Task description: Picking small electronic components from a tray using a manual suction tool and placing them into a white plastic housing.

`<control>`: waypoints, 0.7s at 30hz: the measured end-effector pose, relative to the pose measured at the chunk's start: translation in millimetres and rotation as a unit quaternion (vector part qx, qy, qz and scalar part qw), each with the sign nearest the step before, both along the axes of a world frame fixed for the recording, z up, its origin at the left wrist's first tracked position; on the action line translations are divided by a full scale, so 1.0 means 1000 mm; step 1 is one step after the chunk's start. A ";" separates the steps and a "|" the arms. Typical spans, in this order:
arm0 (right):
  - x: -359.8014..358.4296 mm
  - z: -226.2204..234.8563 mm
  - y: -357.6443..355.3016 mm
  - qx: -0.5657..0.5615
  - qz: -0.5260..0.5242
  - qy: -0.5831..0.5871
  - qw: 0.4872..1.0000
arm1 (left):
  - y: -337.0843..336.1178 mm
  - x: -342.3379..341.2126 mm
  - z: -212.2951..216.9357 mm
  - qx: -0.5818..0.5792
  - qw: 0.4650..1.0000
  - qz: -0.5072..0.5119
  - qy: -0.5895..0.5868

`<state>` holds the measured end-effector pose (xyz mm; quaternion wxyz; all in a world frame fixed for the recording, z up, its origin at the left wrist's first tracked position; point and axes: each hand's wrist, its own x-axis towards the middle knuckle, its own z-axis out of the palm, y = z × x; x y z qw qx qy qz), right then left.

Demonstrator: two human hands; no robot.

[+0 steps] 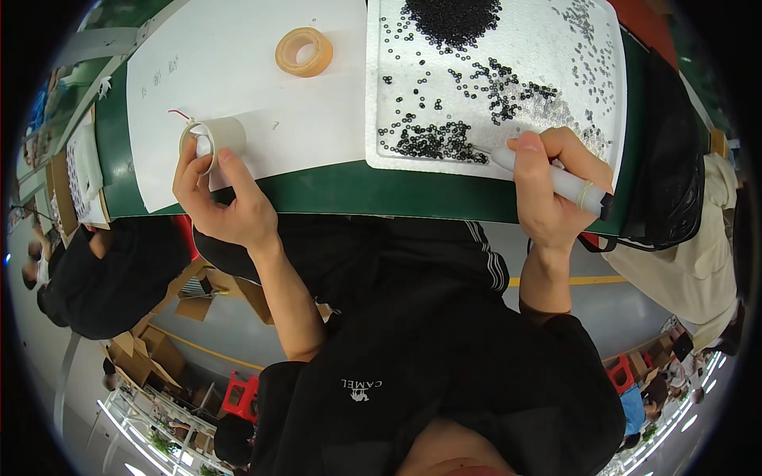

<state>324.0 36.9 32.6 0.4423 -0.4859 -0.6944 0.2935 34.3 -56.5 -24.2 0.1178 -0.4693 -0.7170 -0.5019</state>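
Observation:
My left hand (234,213) grips a short white cylindrical housing (232,133) at the left of the table, its open mouth tilted toward the fingers. A thin red wire (178,113) sticks out by its rim. In my right hand (548,194) is a white pen-shaped tool (573,187) with a thin tip and a dark end. Its tip points left, close to a cluster of small black rings (432,141) at the near edge of a white foam tray (548,47). Whether the tip touches a ring I cannot tell.
A larger heap of black rings (452,17) lies at the tray's far side, with clear rings (597,59) scattered to the right. A tape roll (321,52) rests on white paper (230,67). A black bag (671,159) stands by the table's right edge.

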 end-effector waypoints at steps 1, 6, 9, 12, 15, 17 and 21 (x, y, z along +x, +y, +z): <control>0.000 0.000 0.000 0.000 0.004 -0.007 1.000 | 0.000 0.000 0.000 0.003 1.000 0.000 -0.001; 0.000 0.001 0.001 0.005 0.009 -0.024 1.000 | 0.001 0.000 0.000 0.005 1.000 0.000 0.006; 0.001 -0.002 0.001 0.000 0.007 -0.007 1.000 | 0.001 0.000 0.000 0.004 1.000 -0.001 0.007; 0.003 -0.001 0.001 -0.007 0.005 0.001 1.000 | 0.000 0.000 0.000 0.005 1.000 -0.001 0.002; 0.005 0.000 -0.001 -0.022 -0.002 0.002 1.000 | 0.001 0.000 0.000 0.002 1.000 0.001 0.005; 0.007 0.001 -0.002 -0.045 -0.012 -0.003 0.999 | 0.001 0.000 0.000 0.003 1.000 0.001 0.004; 0.012 -0.001 -0.003 -0.049 -0.028 0.011 0.998 | 0.001 0.000 0.000 0.006 1.000 0.000 0.002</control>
